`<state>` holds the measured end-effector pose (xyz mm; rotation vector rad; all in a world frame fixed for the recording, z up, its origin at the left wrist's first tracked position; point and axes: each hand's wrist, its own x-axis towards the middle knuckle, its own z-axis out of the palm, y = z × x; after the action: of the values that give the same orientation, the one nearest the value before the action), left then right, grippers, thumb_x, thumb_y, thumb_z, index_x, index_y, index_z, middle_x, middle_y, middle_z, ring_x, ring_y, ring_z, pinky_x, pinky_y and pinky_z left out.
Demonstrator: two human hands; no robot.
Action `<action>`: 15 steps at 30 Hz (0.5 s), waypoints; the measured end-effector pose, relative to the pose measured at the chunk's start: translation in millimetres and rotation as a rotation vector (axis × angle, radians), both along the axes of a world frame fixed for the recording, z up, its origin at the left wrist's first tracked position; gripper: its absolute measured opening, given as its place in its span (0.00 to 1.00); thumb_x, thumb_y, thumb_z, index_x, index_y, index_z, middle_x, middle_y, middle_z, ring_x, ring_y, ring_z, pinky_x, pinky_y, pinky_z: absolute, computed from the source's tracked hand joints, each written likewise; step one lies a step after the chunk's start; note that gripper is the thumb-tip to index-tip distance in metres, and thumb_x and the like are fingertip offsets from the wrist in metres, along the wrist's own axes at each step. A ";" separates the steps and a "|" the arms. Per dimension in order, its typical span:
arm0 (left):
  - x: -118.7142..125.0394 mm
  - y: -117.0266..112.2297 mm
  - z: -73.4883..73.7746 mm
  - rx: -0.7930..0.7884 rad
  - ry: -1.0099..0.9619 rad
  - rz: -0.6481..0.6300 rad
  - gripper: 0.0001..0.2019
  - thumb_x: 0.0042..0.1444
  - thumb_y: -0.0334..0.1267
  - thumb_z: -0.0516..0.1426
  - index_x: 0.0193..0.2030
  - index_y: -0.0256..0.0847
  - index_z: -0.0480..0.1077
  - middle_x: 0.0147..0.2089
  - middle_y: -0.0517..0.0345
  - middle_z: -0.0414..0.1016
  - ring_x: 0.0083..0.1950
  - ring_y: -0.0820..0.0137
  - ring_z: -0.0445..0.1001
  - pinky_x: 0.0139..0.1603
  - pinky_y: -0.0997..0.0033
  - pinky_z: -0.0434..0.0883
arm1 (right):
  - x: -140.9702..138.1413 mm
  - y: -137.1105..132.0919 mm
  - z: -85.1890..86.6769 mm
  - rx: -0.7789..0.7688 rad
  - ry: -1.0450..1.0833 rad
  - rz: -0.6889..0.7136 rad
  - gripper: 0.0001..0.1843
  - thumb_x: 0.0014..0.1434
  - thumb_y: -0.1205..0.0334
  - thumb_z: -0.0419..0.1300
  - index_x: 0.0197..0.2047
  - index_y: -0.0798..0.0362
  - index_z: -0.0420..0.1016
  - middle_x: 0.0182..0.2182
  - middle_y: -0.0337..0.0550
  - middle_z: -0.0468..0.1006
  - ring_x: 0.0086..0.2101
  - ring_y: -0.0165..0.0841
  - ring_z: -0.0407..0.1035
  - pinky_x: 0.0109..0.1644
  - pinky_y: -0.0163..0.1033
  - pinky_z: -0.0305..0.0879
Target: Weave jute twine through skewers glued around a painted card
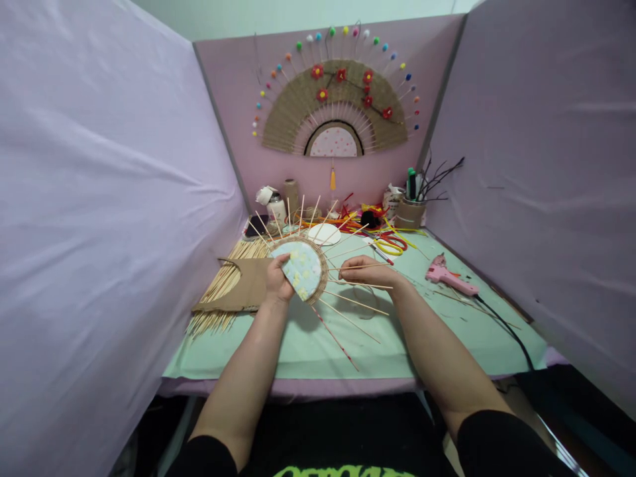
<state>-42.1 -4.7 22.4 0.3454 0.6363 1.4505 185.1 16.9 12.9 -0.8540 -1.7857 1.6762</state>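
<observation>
My left hand (279, 279) grips the straight edge of a half-round fan base (304, 268), its thumb on the light blue face with pale yellow flowers. Brown twine (322, 265) is woven round the curved rim. Thin wooden sticks (355, 303) radiate outward from it; one stick (335, 338) is reddish. Among the right-hand sticks, my right hand (362, 270) is closed in a pinch. A thin strand of the twine appears to run from its fingers, with a loose loop hanging below; the fingertips are partly hidden by sticks.
Cut brown cardboard (243, 281) lies over a pile of sticks (218, 318) at left. A pink glue gun (451, 277) with a black cord lies right, near scissors (390, 246). Jars, a white oval (324, 234) and pipe cleaners line the back. A finished fan (288, 116) hangs behind.
</observation>
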 end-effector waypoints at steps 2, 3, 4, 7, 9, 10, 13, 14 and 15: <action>-0.2 1.0 -1.6 0.004 -0.010 0.003 0.20 0.47 0.30 0.51 0.48 0.28 0.70 0.35 0.47 0.80 0.45 0.59 0.78 0.55 0.56 0.68 | -1.2 0.0 -0.8 -0.029 0.035 0.017 0.15 0.46 0.53 0.68 0.31 0.56 0.76 0.25 0.38 0.74 0.26 0.25 0.65 0.32 0.33 0.59; 0.0 1.3 -2.4 0.004 -0.015 0.004 0.20 0.47 0.30 0.52 0.48 0.28 0.70 0.34 0.48 0.80 0.45 0.59 0.78 0.55 0.56 0.68 | -2.4 -0.2 -1.0 -0.040 0.058 0.024 0.15 0.46 0.54 0.68 0.33 0.56 0.76 0.27 0.39 0.75 0.28 0.26 0.67 0.34 0.34 0.62; 0.5 1.4 -3.2 0.002 -0.019 0.000 0.19 0.46 0.30 0.52 0.47 0.28 0.70 0.34 0.48 0.80 0.45 0.58 0.77 0.56 0.55 0.68 | -4.0 -0.5 -1.2 -0.044 0.085 0.032 0.16 0.46 0.55 0.68 0.36 0.55 0.75 0.31 0.40 0.77 0.31 0.28 0.69 0.38 0.35 0.64; 3.8 0.2 -4.3 -0.017 -0.023 -0.045 0.19 0.46 0.29 0.52 0.47 0.28 0.71 0.35 0.46 0.80 0.47 0.57 0.77 0.57 0.54 0.66 | -12.2 -1.0 -2.6 -0.002 0.179 0.012 0.22 0.46 0.58 0.68 0.46 0.52 0.73 0.42 0.45 0.77 0.42 0.34 0.71 0.48 0.41 0.64; 6.9 -1.2 -4.0 -0.027 -0.023 -0.081 0.20 0.46 0.30 0.52 0.48 0.27 0.70 0.37 0.44 0.80 0.48 0.56 0.76 0.58 0.53 0.65 | -19.5 -1.2 -5.2 0.029 0.252 -0.038 0.25 0.46 0.60 0.68 0.48 0.51 0.72 0.44 0.45 0.77 0.45 0.35 0.71 0.50 0.42 0.64; 8.4 -1.7 -3.7 -0.032 -0.020 -0.093 0.21 0.46 0.30 0.52 0.48 0.27 0.69 0.37 0.44 0.80 0.49 0.56 0.75 0.58 0.53 0.65 | -23.4 -1.2 -7.1 0.027 0.293 -0.067 0.25 0.45 0.61 0.69 0.48 0.50 0.71 0.44 0.45 0.77 0.44 0.35 0.71 0.49 0.42 0.64; 11.8 -1.3 -3.9 -0.051 0.005 -0.082 0.21 0.47 0.30 0.51 0.49 0.28 0.69 0.36 0.45 0.80 0.48 0.56 0.76 0.59 0.52 0.64 | -34.1 -1.7 -13.6 -0.040 0.393 -0.136 0.26 0.45 0.61 0.68 0.49 0.49 0.70 0.39 0.41 0.78 0.36 0.32 0.72 0.42 0.40 0.67; 12.3 -0.4 -4.6 -0.063 0.013 -0.070 0.20 0.48 0.30 0.51 0.49 0.28 0.68 0.34 0.46 0.80 0.47 0.57 0.77 0.59 0.53 0.64 | -36.9 -1.8 -15.5 -0.052 0.395 -0.157 0.26 0.45 0.60 0.67 0.49 0.49 0.69 0.37 0.40 0.78 0.33 0.30 0.72 0.38 0.38 0.66; 12.5 0.8 -5.6 -0.078 0.020 -0.057 0.20 0.49 0.30 0.51 0.49 0.28 0.68 0.33 0.46 0.80 0.46 0.57 0.77 0.58 0.53 0.65 | -39.2 -1.8 -17.1 -0.054 0.382 -0.181 0.25 0.46 0.59 0.66 0.49 0.49 0.69 0.35 0.39 0.78 0.30 0.29 0.71 0.35 0.37 0.66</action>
<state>-29.6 -3.8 16.7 0.3152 0.6925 1.3657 145.9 15.1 -4.1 -0.6432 -1.3706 1.6450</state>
